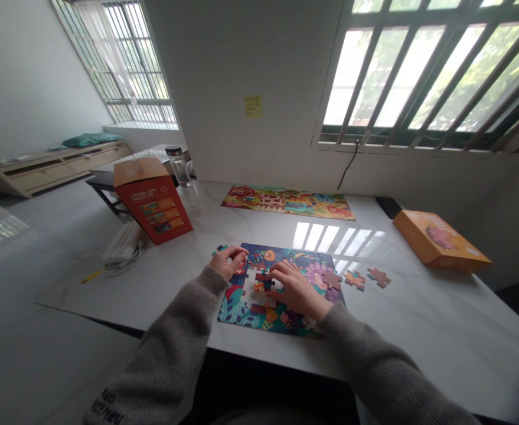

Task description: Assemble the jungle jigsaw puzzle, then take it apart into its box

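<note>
Both forearms, in grey sleeves (369, 354), are extended forward from the lower corners over the table (418, 348). The right hand (299, 289) is held palm down over the puzzle (241, 316), with the wrist nearly straight and the fingers bent and parted from the thumb. A dark piece (267, 284) is seen at the fingertips, within the puzzle's central gap; whether it is gripped cannot be determined. The left hand (227, 261) is positioned at the puzzle's upper left edge, fingers curled and thumb drawn near the index finger; whether anything is pinched cannot be told.

Three loose pieces (378, 277) are noted at the right, the nearest overlapping the puzzle's edge. Farther out, a red box (157, 206) is stood upright at left and an orange box (440, 239) is laid at right. A second puzzle (286, 202) is laid near the wall, where a yellow note (253, 107) is fixed.
</note>
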`<state>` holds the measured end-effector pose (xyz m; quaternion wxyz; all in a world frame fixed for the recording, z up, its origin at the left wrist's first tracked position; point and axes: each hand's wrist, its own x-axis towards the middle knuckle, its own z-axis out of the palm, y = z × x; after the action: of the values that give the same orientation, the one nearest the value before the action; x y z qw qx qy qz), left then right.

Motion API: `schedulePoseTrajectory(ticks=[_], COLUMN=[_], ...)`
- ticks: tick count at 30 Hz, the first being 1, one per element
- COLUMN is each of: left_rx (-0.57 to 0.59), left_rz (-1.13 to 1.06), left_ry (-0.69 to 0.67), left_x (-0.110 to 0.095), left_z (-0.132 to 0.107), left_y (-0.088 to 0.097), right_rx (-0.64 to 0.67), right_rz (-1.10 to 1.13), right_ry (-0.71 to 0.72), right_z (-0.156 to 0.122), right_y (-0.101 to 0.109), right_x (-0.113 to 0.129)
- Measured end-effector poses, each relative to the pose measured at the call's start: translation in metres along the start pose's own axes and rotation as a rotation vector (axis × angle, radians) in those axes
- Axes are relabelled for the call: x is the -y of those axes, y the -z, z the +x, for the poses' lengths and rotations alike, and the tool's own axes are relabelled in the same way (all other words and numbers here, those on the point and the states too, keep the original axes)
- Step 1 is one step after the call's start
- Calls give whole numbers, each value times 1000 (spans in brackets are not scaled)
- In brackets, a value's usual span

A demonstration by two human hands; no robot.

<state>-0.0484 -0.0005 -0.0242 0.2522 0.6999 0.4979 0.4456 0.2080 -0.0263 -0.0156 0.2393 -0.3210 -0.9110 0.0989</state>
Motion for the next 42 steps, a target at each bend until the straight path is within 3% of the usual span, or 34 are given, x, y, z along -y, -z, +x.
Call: schedulePoseTrajectory(ticks=[4, 11, 20, 30, 35, 42], left_rx=[3, 83, 124, 139, 145, 139], left_rz=[121, 292, 311, 334, 362, 356], left_ry=[-100, -299, -254, -286, -289, -293], left_x=[4, 23, 19, 13, 12, 9], left_z=[-20, -45, -45, -47, -46, -47], left_y=[8, 1, 4, 5, 5, 4], right_rx=[34, 87, 35, 44, 26, -6], right_rz=[-34, -56, -124, -91, -73, -54], right_ry=[-30, -8, 0, -22, -20, -128], right_z=[-1, 1, 31, 27, 23, -4], right_y=[-5, -2, -10, -21, -10, 8], right_x=[-2, 2, 1, 0, 0, -20])
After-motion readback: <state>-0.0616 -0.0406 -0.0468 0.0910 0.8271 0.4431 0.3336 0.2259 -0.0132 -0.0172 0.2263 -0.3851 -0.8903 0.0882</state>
